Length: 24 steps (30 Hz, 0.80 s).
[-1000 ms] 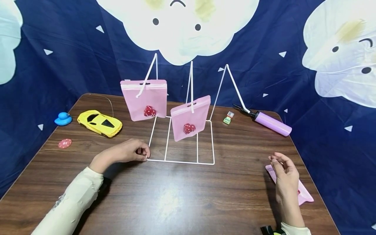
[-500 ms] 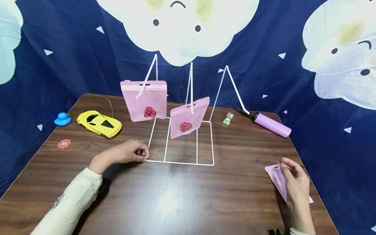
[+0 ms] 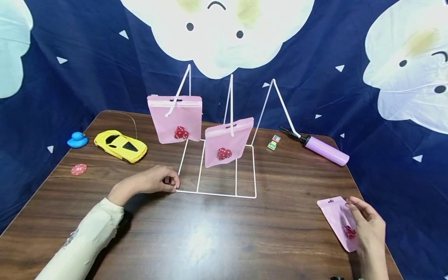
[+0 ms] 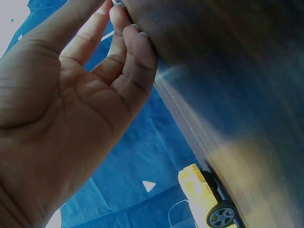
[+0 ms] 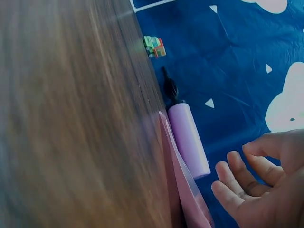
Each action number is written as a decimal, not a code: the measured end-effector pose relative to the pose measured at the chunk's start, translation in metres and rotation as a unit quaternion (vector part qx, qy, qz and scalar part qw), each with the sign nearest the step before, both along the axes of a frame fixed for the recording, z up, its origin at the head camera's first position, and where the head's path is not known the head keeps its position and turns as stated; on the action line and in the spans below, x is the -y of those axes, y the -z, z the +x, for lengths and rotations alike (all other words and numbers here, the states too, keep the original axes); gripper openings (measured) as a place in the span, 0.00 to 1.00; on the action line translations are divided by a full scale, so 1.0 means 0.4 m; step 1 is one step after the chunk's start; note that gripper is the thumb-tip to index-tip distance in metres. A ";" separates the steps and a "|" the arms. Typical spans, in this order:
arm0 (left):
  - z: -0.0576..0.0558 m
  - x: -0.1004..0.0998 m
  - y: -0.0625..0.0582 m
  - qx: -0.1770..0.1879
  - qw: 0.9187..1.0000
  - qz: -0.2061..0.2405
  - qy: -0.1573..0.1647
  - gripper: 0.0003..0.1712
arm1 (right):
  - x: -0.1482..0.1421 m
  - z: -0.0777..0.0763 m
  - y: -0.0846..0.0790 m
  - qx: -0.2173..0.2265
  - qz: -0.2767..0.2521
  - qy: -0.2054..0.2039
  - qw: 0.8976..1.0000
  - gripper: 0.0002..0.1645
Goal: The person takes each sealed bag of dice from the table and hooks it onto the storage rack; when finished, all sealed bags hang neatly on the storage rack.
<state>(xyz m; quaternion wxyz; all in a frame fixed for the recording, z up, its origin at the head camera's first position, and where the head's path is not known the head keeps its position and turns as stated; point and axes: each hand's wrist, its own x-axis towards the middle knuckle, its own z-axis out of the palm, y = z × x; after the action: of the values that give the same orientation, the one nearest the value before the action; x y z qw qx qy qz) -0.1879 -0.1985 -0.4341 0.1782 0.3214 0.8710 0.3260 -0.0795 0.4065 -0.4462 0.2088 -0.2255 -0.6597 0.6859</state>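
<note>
My left hand (image 3: 152, 181) pinches the front left corner of a white wire display rack (image 3: 217, 194); in the left wrist view its fingertips meet at the top edge. Two pink zip bags hang by their slots from the rack's arms: the left bag (image 3: 175, 116) and the middle bag (image 3: 220, 138), both with red dice at the bottom. The rack's right arm (image 3: 281, 103) carries nothing. A third pink zip bag (image 3: 334, 216) with red dice lies on the table. Over its right side hovers my right hand (image 3: 371, 227), fingers loosely bent, apart from the bag in the right wrist view.
A yellow toy car (image 3: 120, 146), blue duck (image 3: 77, 140) and red chip (image 3: 78, 169) are at left. A small green toy (image 3: 272, 145) and a purple hand pump (image 3: 326, 150) lie at the back right. A dark cloth backdrop (image 3: 301, 58) stands behind the wooden table (image 3: 157, 241).
My right hand has moved right and down along the loose bag, uncovering its dice. The middle bag swings slightly on its arm. My left hand stays at the rack's corner.
</note>
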 end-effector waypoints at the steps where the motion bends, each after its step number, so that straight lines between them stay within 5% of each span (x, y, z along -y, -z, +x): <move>1: 0.000 0.000 0.001 0.000 1.000 -0.002 -0.003 0.07 | -0.005 0.002 0.001 0.008 0.012 -0.004 1.000 0.17; 10: -0.003 0.002 0.007 0.004 1.000 -0.008 -0.005 0.07 | -0.039 0.017 0.000 0.058 0.028 -0.002 0.998 0.18; 24: -0.006 -0.001 0.004 0.011 1.000 0.000 -0.007 0.06 | -0.098 0.052 0.017 0.054 0.020 -0.025 0.998 0.20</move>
<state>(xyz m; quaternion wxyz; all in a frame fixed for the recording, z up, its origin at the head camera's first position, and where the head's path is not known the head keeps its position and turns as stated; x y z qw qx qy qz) -0.1903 -0.1980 -0.4356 0.1858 0.3118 0.8710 0.3310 -0.0589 0.4455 -0.4529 0.1598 -0.2415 -0.6894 0.6640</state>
